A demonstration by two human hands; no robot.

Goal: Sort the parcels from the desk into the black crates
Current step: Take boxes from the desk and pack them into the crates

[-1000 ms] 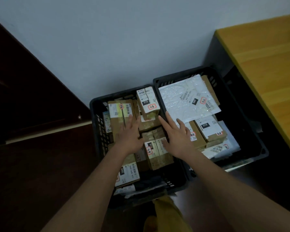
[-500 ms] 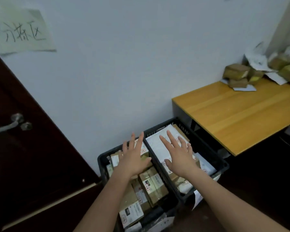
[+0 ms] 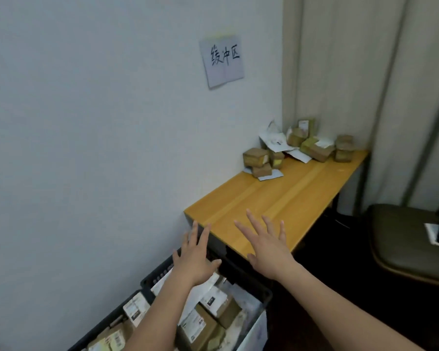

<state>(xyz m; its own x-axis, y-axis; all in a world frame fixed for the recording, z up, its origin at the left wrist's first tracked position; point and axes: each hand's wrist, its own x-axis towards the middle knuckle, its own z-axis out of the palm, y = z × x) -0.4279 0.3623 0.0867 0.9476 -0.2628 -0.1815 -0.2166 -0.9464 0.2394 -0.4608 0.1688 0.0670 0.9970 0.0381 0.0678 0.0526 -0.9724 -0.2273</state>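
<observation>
Head view: both hands' fingers (image 3: 254,219) spread, holding nothing; parcels (image 3: 297,150) lie well beyond on the desk (image 3: 276,198).

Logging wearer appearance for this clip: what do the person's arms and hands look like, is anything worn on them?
Both forearms are bare as far as the frame shows: no sleeves, gloves, watch or bands. The left hand and right hand show no rings or markings that I can make out, though the picture is slightly soft. Anything above the forearms is out of view.
</observation>
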